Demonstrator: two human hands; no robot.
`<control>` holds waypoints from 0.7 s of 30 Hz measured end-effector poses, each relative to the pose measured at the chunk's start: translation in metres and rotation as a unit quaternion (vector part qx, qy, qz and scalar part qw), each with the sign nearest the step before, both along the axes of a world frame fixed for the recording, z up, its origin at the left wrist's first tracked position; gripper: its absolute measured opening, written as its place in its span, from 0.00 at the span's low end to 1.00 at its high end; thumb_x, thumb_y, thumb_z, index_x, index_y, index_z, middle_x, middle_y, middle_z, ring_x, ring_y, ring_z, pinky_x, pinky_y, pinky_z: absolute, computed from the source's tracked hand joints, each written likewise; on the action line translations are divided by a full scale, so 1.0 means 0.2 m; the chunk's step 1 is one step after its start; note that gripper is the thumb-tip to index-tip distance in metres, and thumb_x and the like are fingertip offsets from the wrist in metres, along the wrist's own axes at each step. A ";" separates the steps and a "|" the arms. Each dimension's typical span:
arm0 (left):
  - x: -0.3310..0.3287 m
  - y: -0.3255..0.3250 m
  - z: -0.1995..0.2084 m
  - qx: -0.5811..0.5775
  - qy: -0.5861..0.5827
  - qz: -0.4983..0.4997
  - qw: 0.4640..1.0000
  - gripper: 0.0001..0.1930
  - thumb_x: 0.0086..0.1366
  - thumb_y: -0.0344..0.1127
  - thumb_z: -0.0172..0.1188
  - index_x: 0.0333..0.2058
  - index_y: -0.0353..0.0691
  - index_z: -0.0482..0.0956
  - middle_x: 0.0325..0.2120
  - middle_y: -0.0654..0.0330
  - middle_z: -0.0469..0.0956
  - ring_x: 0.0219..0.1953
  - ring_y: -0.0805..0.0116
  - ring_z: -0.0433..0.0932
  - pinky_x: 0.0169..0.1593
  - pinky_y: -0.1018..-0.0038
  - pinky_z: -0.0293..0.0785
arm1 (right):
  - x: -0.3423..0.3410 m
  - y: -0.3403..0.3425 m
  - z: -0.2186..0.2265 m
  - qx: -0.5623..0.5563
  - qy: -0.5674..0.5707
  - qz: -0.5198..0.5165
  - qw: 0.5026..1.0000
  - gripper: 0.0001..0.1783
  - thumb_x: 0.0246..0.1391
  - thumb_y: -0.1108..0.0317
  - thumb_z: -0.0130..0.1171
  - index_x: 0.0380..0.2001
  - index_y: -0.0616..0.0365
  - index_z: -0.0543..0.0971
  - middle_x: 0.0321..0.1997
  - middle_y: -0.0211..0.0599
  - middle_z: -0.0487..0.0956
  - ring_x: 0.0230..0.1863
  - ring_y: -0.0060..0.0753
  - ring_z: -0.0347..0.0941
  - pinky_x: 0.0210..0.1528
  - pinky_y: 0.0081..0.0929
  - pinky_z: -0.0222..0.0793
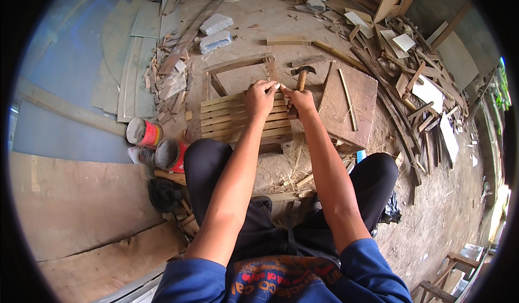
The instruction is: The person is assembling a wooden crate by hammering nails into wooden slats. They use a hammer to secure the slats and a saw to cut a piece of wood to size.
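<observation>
A wooden frame with parallel light slats (227,114) lies low in front of my knees, its far part left open without slats. Over its far right side my left hand (259,95) is closed, thumb and fingertips pinched together on something too small to name. My right hand (300,100) grips a hammer (303,75), its dark claw head pointing up and away from me and the handle passing down through the fist. The fingertips of both hands come close together, near a tiny pale spot.
A brown board (359,106) with a thin wooden strip (347,99) on it lies to the right. Red paint cans (172,154) stand by my left knee. Pale blocks (216,42) lie farther off. Scrap wood (416,87) is heaped at the far right, and shavings litter the floor.
</observation>
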State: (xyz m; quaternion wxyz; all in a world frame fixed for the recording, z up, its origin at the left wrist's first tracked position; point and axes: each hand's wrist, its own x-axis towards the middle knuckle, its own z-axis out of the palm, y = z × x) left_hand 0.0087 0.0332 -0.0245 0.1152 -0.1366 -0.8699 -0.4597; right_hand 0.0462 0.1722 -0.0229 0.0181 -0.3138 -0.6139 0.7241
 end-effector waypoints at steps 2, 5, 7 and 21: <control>0.00 0.00 0.00 -0.002 0.008 -0.003 1.000 0.08 0.64 0.40 0.67 0.39 0.47 0.89 0.36 0.62 0.85 0.40 0.57 0.83 0.44 0.64 0.75 | -0.01 0.00 -0.01 0.007 0.002 0.005 1.000 0.21 0.49 0.57 0.78 0.26 0.63 0.80 0.21 0.30 0.74 0.17 0.24 0.68 0.20 0.27 0.64; 0.01 0.00 0.01 -0.007 0.008 -0.004 1.000 0.08 0.63 0.39 0.67 0.39 0.46 0.89 0.37 0.62 0.84 0.40 0.57 0.83 0.44 0.64 0.75 | -0.02 0.02 -0.06 0.038 0.010 0.011 0.999 0.22 0.51 0.55 0.77 0.27 0.64 0.80 0.21 0.30 0.74 0.17 0.23 0.68 0.20 0.28 0.65; 0.01 0.00 0.01 -0.018 0.043 -0.002 0.999 0.08 0.63 0.40 0.67 0.39 0.46 0.89 0.37 0.62 0.84 0.40 0.57 0.82 0.46 0.63 0.74 | -0.02 0.04 -0.08 0.083 0.011 0.010 0.996 0.23 0.54 0.53 0.74 0.26 0.64 0.79 0.22 0.30 0.74 0.18 0.23 0.68 0.20 0.28 0.66; -0.02 0.00 -0.05 -0.011 0.081 -0.013 0.997 0.07 0.62 0.36 0.66 0.38 0.48 0.88 0.38 0.65 0.85 0.42 0.58 0.82 0.48 0.58 0.68 | 0.41 0.11 0.25 0.222 0.171 0.125 0.952 0.14 0.70 0.59 0.55 0.40 0.59 0.72 0.25 0.26 0.71 0.18 0.18 0.66 0.18 0.24 0.64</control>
